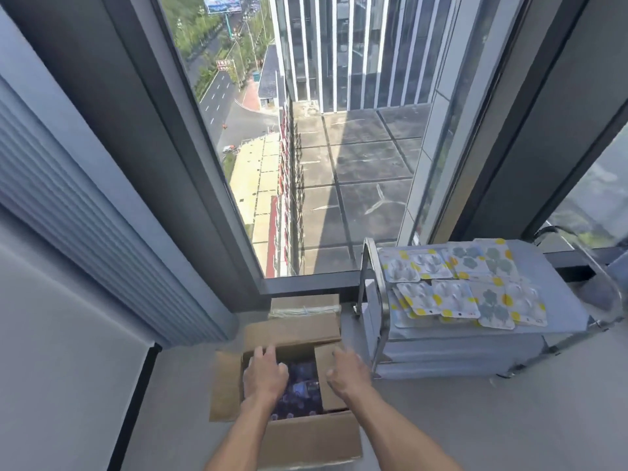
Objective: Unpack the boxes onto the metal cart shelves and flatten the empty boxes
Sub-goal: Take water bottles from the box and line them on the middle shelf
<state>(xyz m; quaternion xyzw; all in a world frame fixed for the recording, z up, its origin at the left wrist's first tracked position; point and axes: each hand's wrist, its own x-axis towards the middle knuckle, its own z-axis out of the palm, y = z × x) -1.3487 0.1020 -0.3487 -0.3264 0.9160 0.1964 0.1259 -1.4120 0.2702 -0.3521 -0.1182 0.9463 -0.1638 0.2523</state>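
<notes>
Lower centre of the frame: an open cardboard box (pixel 299 433) on the grey floor (pixel 475 419), its four flaps folded outward, holding dark blue packets (pixel 299 392). The left hand (pixel 265 375) reaches over the box's left side, fingers spread and relaxed above the packets, gripping nothing visible. The right hand (pixel 348 370) hovers over the right flap, fingers loosely extended, holding nothing. Behind the open box, against the window frame, a second, taped cardboard box (pixel 306 305). Right of centre: the metal cart (pixel 380 300), its top shelf covered with blister-card packs (pixel 458 287) printed in yellow and pale green, lying flat and overlapping. Upper frame: a tall window (pixel 323 130) overlooking a rooftop and road.
</notes>
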